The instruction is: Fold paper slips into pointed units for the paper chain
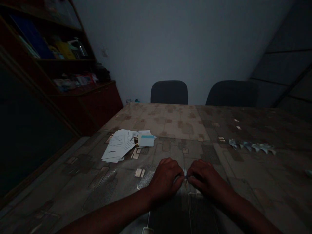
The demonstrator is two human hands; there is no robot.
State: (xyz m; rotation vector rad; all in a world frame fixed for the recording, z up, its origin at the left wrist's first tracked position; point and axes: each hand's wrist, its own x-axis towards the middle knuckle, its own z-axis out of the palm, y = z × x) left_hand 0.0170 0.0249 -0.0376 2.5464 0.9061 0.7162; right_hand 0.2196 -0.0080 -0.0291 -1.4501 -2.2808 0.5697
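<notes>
My left hand [167, 177] and my right hand [204, 177] meet at the near middle of the table, fingertips almost touching. Both are closed in a pinch on a small piece of paper [185, 173], of which only a pale sliver shows between them. The fingers hide the rest, so its folded shape cannot be made out. To the left lies a loose pile of white printed papers [118, 146], with a smaller stack of cards [147, 140] bearing a blue band beside it. A row of small, pointed folded paper pieces [252, 147] lies on the right.
A patterned cloth [165, 123] covers the wide table. Two dark chairs [169, 92] stand at its far side against a pale wall. A wooden shelf unit [73, 74] with assorted items is at the left. The room is dim.
</notes>
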